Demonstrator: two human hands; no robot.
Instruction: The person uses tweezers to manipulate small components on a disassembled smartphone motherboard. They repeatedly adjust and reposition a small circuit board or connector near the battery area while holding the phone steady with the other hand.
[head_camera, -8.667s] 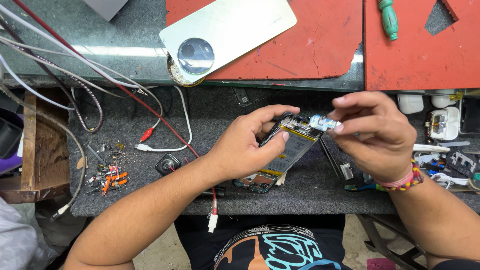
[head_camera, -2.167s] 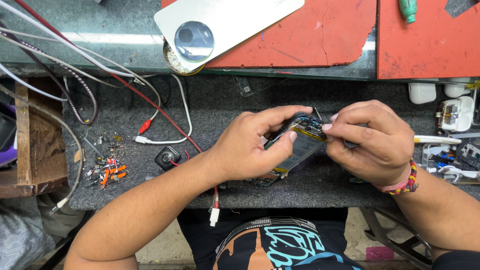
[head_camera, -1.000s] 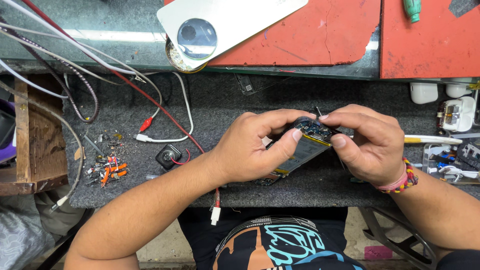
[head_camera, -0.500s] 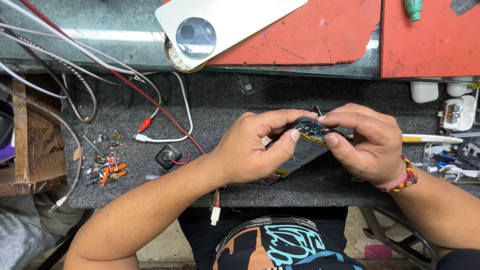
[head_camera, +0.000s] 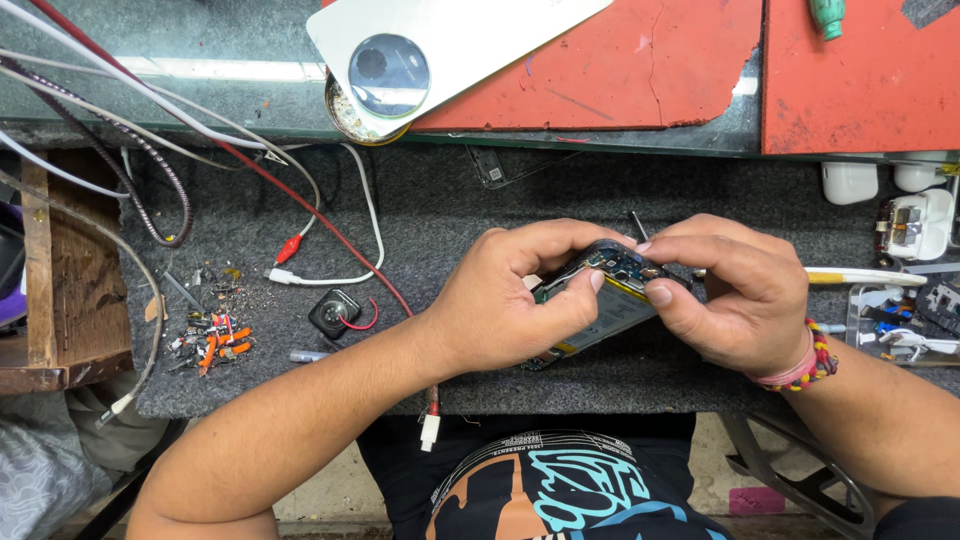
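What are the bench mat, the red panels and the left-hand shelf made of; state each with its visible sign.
Bench mat: seemingly felt or coarse fabric, matte dark grey, speckled and fuzzy-looking. Red panels: probably painted board or sheet, flat finish, with scratches and chipped edges. Shelf: wood, bare and worn, brown with visible grain. The opened phone held by left hand and right hand shows dark glossy surfaces.

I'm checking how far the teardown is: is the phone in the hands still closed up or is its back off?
Back off: the phone shows bare circuit board and battery between left hand and right hand.
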